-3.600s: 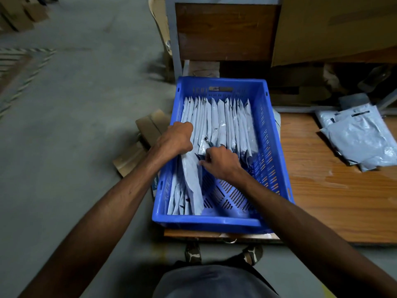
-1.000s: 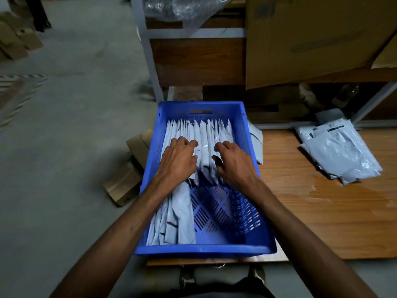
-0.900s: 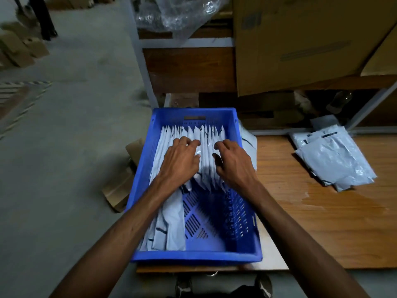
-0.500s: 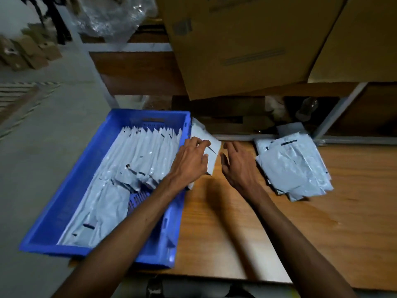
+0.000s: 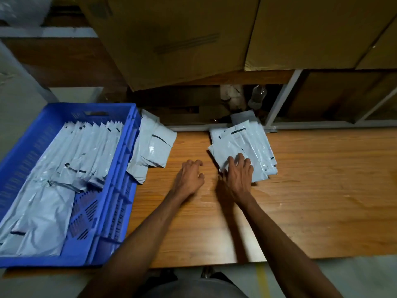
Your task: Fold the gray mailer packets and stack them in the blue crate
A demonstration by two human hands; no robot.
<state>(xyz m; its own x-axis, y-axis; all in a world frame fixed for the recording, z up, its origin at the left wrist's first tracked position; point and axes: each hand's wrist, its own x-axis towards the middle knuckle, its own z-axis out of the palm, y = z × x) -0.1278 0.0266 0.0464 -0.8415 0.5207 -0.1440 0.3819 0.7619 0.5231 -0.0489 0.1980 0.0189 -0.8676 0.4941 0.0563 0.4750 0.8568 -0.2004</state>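
Observation:
The blue crate [image 5: 120, 175] sits at the left end of the wooden board [image 5: 311, 201], holding a row of several folded gray mailer packets [image 5: 86, 155]. A pile of flat gray mailers [image 5: 251, 143] lies on the board at centre. My right hand [image 5: 238, 175] rests on the pile's near left corner, fingers spread on the top packet. My left hand [image 5: 189, 175] hovers over bare wood just left of it, fingers loosely curled, holding nothing. Another few gray mailers [image 5: 152, 149] lean against the crate's right wall.
Large cardboard boxes [image 5: 182, 39] sit on a shelf above the back of the board. A metal rack frame [image 5: 279, 102] and a plastic bottle [image 5: 256, 97] stand behind the pile. Concrete floor lies to the left of the crate.
Both hands left the packets in the crate and moved right over the board. My right hand has reached the flat pile and touches it. The view swung right.

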